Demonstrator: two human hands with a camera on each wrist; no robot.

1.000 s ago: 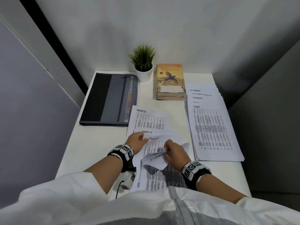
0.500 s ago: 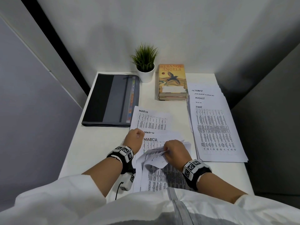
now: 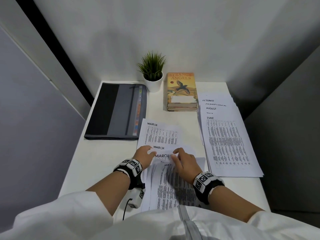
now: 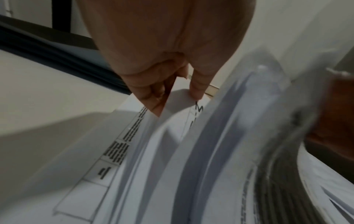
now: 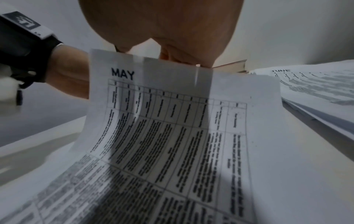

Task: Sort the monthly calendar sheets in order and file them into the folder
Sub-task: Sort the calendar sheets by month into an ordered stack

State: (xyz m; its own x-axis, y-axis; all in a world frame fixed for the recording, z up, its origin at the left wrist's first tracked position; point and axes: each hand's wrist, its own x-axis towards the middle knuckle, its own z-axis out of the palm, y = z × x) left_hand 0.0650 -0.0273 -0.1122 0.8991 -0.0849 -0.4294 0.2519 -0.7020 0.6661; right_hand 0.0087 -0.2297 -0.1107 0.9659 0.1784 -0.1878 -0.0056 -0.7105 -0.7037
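White worktop (image 3: 107, 153), walled on three sides. Near centre: a loose stack of calendar sheets (image 3: 171, 187) at the near edge, fanned at the top so that two MARCH headings and a MAY heading show.

Left hand (image 3: 143, 155): thumb and fingers pinch the top left corner of a MARCH sheet (image 3: 160, 147); the wrist view shows the thumb on top of the paper and the fingers curled under it. Right hand (image 3: 186, 161): fingers curled over the top edge of the MAY sheet (image 5: 172, 121), which bows upward off the stack; grip point is hidden behind the paper.

Another MARCH sheet (image 3: 161, 134) lies flat just beyond the hands, its left edge touching the folder.

Folder (image 3: 116, 111): dark grey, closed, flat on the far left of the worktop, coloured tabs along its right side.

Right side: a sorted pile (image 3: 226, 141), staggered, with headings OCTOBER, SEPTEMBER (half covered), AUGUST, JULY (half covered), JUNE on top.

Far edge: small potted plant (image 3: 153, 73) in a white pot; to its right, two stacked books (image 3: 181, 91), top one titled "Strange Angels".
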